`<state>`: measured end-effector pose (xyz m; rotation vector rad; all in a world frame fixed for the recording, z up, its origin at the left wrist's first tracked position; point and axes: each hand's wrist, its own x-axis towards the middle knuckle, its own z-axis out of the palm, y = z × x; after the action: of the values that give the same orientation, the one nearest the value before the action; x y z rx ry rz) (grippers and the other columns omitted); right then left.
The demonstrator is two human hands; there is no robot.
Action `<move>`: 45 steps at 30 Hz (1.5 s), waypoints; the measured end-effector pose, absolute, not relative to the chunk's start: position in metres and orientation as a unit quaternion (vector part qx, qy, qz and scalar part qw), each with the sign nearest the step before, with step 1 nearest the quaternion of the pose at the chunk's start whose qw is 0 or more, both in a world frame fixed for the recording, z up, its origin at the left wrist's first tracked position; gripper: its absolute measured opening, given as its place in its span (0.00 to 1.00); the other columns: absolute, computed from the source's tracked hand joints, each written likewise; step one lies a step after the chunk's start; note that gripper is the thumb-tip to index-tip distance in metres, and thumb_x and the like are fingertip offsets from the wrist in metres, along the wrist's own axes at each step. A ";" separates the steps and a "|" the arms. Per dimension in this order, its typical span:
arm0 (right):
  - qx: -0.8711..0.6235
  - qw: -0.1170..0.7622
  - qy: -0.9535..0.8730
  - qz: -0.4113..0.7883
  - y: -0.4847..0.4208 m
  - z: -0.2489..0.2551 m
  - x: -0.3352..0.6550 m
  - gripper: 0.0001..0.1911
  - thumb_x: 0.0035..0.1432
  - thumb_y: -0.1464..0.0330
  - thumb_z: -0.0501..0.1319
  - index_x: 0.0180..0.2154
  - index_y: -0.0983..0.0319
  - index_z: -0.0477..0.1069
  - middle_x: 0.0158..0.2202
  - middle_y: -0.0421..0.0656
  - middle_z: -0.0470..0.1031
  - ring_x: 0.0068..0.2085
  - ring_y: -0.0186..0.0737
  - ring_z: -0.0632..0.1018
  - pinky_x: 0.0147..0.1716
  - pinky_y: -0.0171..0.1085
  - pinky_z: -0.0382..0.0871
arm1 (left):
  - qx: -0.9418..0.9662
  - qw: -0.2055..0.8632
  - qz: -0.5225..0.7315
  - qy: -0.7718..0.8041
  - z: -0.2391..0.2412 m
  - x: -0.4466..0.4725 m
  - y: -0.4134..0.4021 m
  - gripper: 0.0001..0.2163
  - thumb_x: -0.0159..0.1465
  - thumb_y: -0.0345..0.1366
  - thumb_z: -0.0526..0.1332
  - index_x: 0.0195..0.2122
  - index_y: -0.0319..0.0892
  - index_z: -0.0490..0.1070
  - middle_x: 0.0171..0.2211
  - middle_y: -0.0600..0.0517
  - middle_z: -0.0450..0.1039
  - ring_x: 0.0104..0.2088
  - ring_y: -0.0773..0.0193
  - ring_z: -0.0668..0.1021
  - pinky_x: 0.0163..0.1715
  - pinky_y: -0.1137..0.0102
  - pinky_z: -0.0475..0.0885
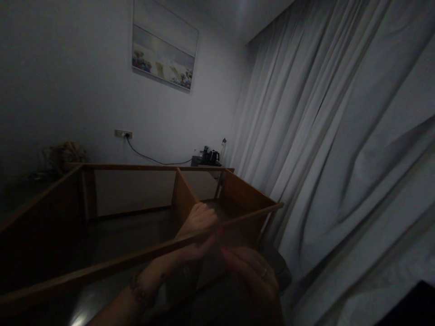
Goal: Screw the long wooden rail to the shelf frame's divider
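A brown wooden frame with open compartments stands in front of me in dim light. My left hand reaches under its front rail and is curled closed behind that rail, close to the near end of the middle divider. Whatever it grips is hidden. A bracelet circles the left wrist. On the near side of the rail, my right hand is blurred, with its fingers drawn together toward the left hand. It wears a ring; I cannot make out anything between its fingertips.
Long grey curtains hang along the right side, close to the frame's end panel. Behind the frame, a black kettle stands near the wall, and a cable runs to a wall socket. A picture hangs above.
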<state>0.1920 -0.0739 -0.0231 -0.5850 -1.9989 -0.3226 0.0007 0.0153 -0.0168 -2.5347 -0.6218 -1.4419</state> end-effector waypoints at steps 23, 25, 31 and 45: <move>-0.320 0.566 -0.757 0.067 -0.072 -0.026 0.182 0.10 0.63 0.70 0.61 0.46 0.55 0.74 0.32 0.38 0.81 0.25 0.30 0.80 0.28 0.26 0.75 | -0.850 0.069 -0.475 -0.215 -0.013 0.001 0.013 0.07 0.65 0.33 0.49 0.29 0.43 0.56 0.26 0.52 0.62 0.31 0.60 0.64 0.33 0.63 0.58; -0.332 0.571 -0.738 0.135 -0.074 -0.028 0.179 0.08 0.63 0.68 0.61 0.43 0.55 0.75 0.28 0.36 0.80 0.21 0.28 0.78 0.24 0.25 0.72 | -0.850 0.073 -0.476 -0.214 -0.012 0.001 0.012 0.07 0.64 0.33 0.49 0.28 0.43 0.56 0.26 0.52 0.62 0.31 0.60 0.64 0.33 0.63 0.58; -0.371 0.600 -0.609 0.363 -0.074 -0.035 0.173 0.11 0.61 0.58 0.63 0.39 0.57 0.78 0.23 0.38 0.77 0.26 0.32 0.77 0.27 0.28 0.71 | -0.852 0.064 -0.471 -0.218 -0.009 0.001 0.009 0.07 0.64 0.32 0.50 0.28 0.43 0.56 0.26 0.52 0.62 0.31 0.60 0.64 0.34 0.63 0.58; -0.319 0.704 -0.456 0.441 -0.068 -0.057 0.132 0.21 0.59 0.47 0.59 0.29 0.57 0.75 0.21 0.37 0.68 0.24 0.32 0.71 0.25 0.31 0.67 | -0.849 0.077 -0.477 -0.214 -0.015 0.002 0.014 0.07 0.66 0.34 0.49 0.30 0.44 0.58 0.26 0.52 0.62 0.31 0.60 0.64 0.33 0.62 0.58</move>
<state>0.1325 -0.0677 -0.0566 -0.7104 -1.0150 0.9808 0.0019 0.0143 -0.0152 -2.5448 -0.6401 -1.4293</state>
